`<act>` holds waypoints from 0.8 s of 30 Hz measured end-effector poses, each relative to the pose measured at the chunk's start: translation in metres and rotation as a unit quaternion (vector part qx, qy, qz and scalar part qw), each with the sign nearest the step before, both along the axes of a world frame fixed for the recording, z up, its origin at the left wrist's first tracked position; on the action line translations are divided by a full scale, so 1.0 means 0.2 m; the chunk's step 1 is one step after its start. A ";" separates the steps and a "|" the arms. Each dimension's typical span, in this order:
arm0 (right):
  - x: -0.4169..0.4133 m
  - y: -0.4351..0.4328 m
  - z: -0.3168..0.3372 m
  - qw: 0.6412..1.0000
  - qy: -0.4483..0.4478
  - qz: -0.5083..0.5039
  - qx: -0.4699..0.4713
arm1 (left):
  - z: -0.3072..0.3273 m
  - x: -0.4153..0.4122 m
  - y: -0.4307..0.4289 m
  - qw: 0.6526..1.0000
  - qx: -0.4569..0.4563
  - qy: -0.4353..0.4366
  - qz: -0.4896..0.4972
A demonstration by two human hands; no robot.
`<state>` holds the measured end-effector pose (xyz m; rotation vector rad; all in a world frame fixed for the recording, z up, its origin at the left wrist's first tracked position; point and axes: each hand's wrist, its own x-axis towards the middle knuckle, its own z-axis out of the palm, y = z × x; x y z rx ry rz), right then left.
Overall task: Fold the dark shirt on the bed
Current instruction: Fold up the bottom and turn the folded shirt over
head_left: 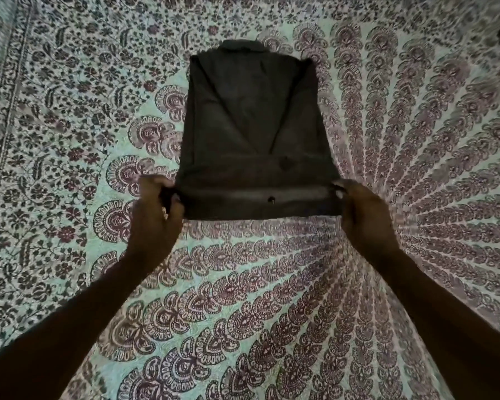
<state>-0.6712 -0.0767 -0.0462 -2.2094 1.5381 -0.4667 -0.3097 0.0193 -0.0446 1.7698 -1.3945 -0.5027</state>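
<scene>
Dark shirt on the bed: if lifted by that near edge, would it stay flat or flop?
Probably flop: the dark shirt rolls over where the left hand and right hand pinch its near corners. Likely light too, since two corner grips alone raise that edge. Its folded-in sides may slip loose.

shirt (254,125) on bed (70,140), hands at near corners

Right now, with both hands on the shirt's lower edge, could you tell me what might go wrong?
The left hand and right hand grip only the lower corners of the dark shirt, so the middle of the hem could sag and crease. The sides already folded inward may slip open if the pull is uneven. The collar end lies unheld; it might slide on the patterned bedspread.
</scene>
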 end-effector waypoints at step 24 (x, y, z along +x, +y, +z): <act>0.62 -1.75 0.20 0.998 0.058 0.011 0.024 | 0.05 0.32 -1.44 0.981 0.106 -0.159 0.016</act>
